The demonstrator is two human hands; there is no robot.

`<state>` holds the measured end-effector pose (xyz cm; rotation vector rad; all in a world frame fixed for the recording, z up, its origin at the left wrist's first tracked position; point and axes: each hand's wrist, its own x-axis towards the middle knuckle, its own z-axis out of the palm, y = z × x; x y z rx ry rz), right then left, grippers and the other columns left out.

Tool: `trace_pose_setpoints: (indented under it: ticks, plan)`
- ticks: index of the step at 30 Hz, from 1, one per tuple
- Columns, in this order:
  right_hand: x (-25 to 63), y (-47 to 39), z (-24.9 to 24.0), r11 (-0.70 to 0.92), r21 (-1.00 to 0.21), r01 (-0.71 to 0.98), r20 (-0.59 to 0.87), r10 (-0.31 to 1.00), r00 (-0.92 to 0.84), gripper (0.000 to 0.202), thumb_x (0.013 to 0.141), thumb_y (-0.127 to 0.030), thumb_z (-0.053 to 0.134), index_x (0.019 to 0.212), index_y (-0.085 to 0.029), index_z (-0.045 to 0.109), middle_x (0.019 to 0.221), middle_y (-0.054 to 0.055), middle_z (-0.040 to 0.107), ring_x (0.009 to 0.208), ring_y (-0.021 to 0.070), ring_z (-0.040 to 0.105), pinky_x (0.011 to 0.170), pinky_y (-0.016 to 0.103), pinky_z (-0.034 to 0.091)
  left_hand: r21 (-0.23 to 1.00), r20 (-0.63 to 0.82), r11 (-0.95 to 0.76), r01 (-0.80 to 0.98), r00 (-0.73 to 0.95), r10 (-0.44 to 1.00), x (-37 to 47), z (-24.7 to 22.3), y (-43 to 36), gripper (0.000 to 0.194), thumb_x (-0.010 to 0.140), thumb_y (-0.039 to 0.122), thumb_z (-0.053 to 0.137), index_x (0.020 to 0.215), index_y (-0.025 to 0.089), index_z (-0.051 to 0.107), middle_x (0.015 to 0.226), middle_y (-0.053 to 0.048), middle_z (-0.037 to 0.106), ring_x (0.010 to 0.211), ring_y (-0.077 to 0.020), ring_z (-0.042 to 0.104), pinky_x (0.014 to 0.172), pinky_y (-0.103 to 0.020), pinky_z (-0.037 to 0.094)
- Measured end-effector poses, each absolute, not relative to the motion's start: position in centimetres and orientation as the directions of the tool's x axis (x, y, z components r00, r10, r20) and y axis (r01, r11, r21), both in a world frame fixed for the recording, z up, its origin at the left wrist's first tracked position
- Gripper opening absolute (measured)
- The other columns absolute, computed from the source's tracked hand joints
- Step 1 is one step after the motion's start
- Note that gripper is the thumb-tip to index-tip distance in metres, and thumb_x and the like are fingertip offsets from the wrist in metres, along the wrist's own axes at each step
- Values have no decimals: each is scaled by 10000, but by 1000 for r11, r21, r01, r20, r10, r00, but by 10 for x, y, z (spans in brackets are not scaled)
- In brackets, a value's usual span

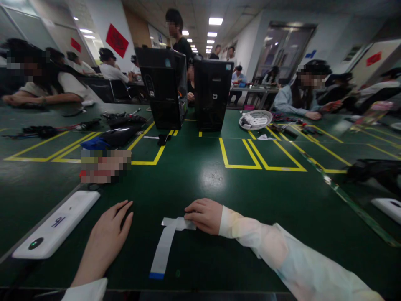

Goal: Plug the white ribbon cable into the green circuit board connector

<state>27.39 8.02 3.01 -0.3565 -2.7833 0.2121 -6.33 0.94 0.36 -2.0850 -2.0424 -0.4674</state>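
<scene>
Right sleeve (277,246): thin, wrinkled, whitish with soft yellow, pink and blue patches
Right cuff (224,221): plain, pale
Left sleeve (89,290): whitish, only its end showing
Hands (106,238): bare, ungloved

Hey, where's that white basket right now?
In the head view, the white basket sits right of centre, well beyond the hands on the green table, just to the right of the right-hand black computer tower.
</scene>
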Motion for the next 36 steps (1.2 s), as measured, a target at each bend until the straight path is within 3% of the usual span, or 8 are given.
trace_pose_setpoints:
  ticks: [12,16,19,21,23,27,32,36]
  plan:
    - [283,81,34,926,-330,181,291,282,-914,336,912,-151,450,1225,-137,573,1328,109,577,1243,186,506,1018,375,446,119,329,-17,993,-23,944,-62,6,9,586,913,495,304,1266,121,584,1269,-167,585,1148,-311,562,977,-467,462]
    - [290,87,27,920,-352,174,334,298,-894,352,922,-162,446,1258,-154,547,1354,124,544,1247,172,504,989,352,475,122,315,-9,993,-30,949,-62,7,8,592,916,500,302,1268,120,587,1280,-170,580,1148,-317,561,954,-477,477]
    - [319,114,16,903,-341,260,434,397,-809,341,935,-190,421,1244,-157,561,1334,138,544,1203,176,540,969,352,495,126,310,-3,992,-37,950,-61,8,7,596,918,498,299,1269,111,587,1278,-175,579,1144,-323,563,943,-483,484]
    - [357,141,11,852,-294,433,472,523,-710,331,937,-220,407,1205,-168,593,1289,139,568,1183,194,554,980,390,489,124,319,-8,992,-32,947,-60,8,7,594,919,494,298,1265,108,588,1278,-176,579,1149,-322,560,958,-484,475]
    - [406,167,10,660,-233,715,446,725,-524,315,909,-258,445,1158,-209,632,1252,104,591,1176,198,558,995,387,477,119,323,-14,993,-26,946,-60,7,8,596,919,493,296,1264,106,589,1277,-176,579,1151,-321,557,969,-482,467]
    - [510,187,15,241,-255,936,465,879,-100,440,857,-272,473,1250,-109,587,1309,222,510,1234,330,487,1022,527,392,110,324,-17,994,-19,946,-61,6,9,609,921,497,289,1263,90,587,1273,-184,578,1153,-325,552,982,-480,458]
    - [598,159,14,-302,-303,904,388,827,407,637,863,-364,443,1346,50,474,1392,387,326,1323,480,284,999,652,252,104,343,-40,994,2,939,-62,4,9,601,929,495,283,1265,97,582,1266,-181,578,1158,-314,548,996,-470,447]
    - [631,140,11,-549,-301,780,293,725,623,674,862,-384,414,1360,68,455,1388,425,296,1323,512,237,952,677,229,108,328,-28,994,-9,945,-64,3,8,592,928,498,293,1276,110,573,1273,-176,574,1155,-315,551,979,-473,457]
